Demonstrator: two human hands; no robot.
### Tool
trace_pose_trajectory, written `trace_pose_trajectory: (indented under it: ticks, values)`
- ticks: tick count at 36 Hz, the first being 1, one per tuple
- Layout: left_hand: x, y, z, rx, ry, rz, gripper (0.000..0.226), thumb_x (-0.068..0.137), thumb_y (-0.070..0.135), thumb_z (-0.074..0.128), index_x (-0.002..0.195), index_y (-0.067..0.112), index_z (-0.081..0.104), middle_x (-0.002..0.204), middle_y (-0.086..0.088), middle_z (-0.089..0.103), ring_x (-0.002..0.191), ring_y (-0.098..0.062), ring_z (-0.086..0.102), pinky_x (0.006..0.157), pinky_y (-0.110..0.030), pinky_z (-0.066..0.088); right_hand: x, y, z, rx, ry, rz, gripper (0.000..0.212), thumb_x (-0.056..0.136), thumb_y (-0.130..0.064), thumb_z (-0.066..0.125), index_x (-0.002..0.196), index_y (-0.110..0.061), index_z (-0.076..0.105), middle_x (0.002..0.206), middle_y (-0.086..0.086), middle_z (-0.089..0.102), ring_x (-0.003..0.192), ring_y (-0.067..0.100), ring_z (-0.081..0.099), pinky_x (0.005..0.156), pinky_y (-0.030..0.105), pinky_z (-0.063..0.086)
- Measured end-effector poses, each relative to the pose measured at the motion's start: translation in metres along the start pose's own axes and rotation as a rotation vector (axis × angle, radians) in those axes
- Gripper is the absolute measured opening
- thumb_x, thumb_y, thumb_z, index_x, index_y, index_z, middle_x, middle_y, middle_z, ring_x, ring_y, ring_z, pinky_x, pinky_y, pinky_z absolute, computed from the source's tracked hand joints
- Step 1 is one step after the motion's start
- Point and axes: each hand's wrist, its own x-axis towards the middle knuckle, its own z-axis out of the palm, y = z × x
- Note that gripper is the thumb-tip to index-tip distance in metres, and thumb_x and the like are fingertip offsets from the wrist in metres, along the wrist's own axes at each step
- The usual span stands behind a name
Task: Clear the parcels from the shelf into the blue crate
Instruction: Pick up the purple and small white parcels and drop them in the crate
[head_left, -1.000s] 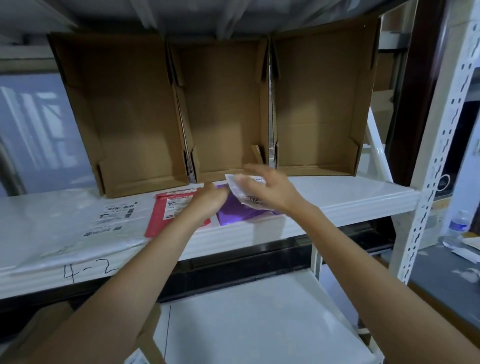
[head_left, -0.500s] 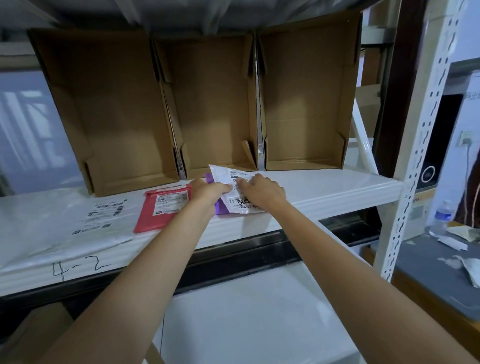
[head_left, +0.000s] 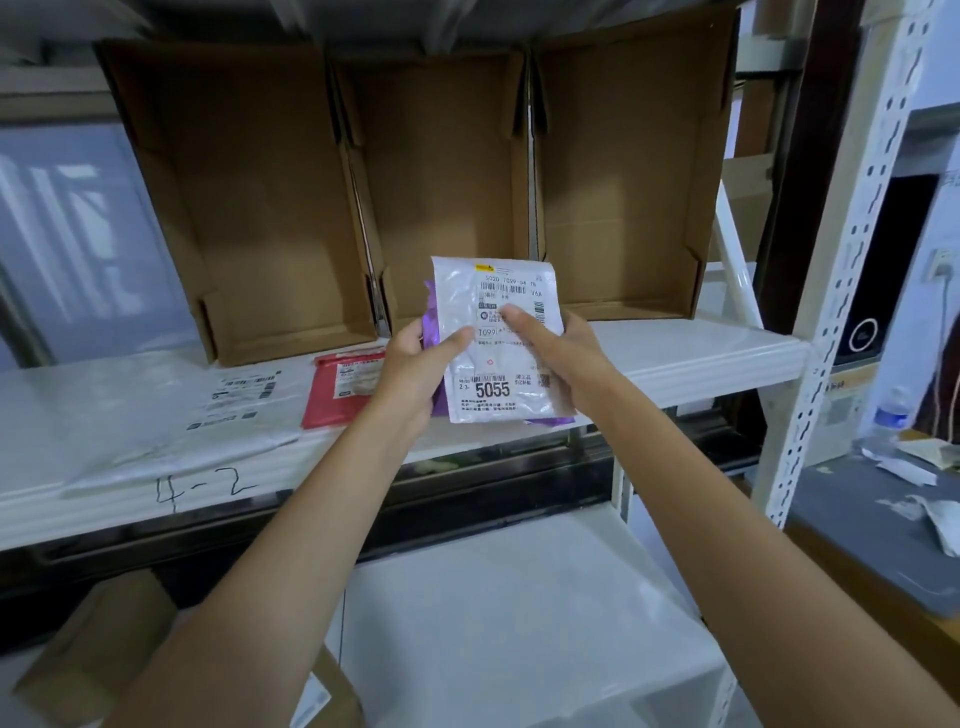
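We see a big white shelf (head_left: 675, 358) running across the middle, and at twelve o'clock three open brown boxes (head_left: 447, 182) stand on it, tipped up so their insides face us. At nine o'clock a large white bag (head_left: 156, 415) lies flat on the shelf, and just beside it, nearer the middle, lies a red bag (head_left: 337, 395). Both are still waiting to be cleared. In the middle we hold up a small white parcel (head_left: 498, 364) with a purple bag (head_left: 434, 322) tucked behind it. Our left hand (head_left: 415, 364) grips them at the nine o'clock edge, thumb on the front. Our right hand (head_left: 566, 353) grips the three o'clock edge, a finger pressed on the label. We think two hands keep the floppy bags together and lifted off the shelf. We cannot see the blue crate here, so the parcels still have to go there.
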Motion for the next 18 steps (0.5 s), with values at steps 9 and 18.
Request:
trace_pose_trajectory:
  ticks: [9, 18]
  values:
    - [-0.096, -0.028, -0.015, 0.208, 0.146, 0.233, 0.026, 0.081, 0.028, 0.07, 0.106, 0.027, 0.065, 0.104, 0.003, 0.074, 0.097, -0.018, 0.07, 0.088, -0.049, 0.056, -0.085, 0.032, 0.006, -0.014, 0.098, -0.14, 0.048, 0.075, -0.026, 0.081, 0.113, -0.009, 0.057, 0.104, 0.006, 0.075, 0.091, 0.022, 0.074, 0.078, 0.041, 0.061]
    - [-0.232, -0.124, -0.035, 0.163, 0.178, 0.061, 0.02, 0.085, 0.025, 0.07, 0.099, 0.037, 0.065, 0.092, 0.009, 0.075, 0.084, -0.016, 0.071, 0.074, -0.033, 0.058, -0.206, 0.14, -0.014, -0.146, 0.121, 0.017, 0.041, 0.072, -0.023, 0.079, 0.106, -0.017, 0.058, 0.096, 0.001, 0.076, 0.083, 0.014, 0.075, 0.068, 0.029, 0.061]
